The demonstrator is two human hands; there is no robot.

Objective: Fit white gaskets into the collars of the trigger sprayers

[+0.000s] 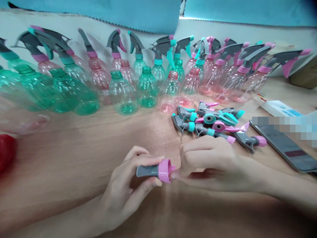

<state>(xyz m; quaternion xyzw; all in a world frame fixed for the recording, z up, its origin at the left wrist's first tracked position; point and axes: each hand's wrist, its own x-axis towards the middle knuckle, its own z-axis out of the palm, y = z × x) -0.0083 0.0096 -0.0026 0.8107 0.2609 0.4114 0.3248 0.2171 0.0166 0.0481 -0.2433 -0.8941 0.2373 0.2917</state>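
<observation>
My left hand (131,185) is closed around a grey spray head with a pink screw cap (158,170), held level just above the wooden table (74,155). My right hand (205,162) is curled with its fingertips pinched at the open mouth of the pink cap; what it pinches is too small to make out. A pile of loose spray heads (210,124) in grey, teal and pink lies just beyond my right hand.
Rows of clear green bottles (146,87) and pink bottles (170,94), some with spray heads fitted, stand along the back of the table. A phone (287,145) and a white box (277,107) lie at right. A red object (6,152) sits at the left edge.
</observation>
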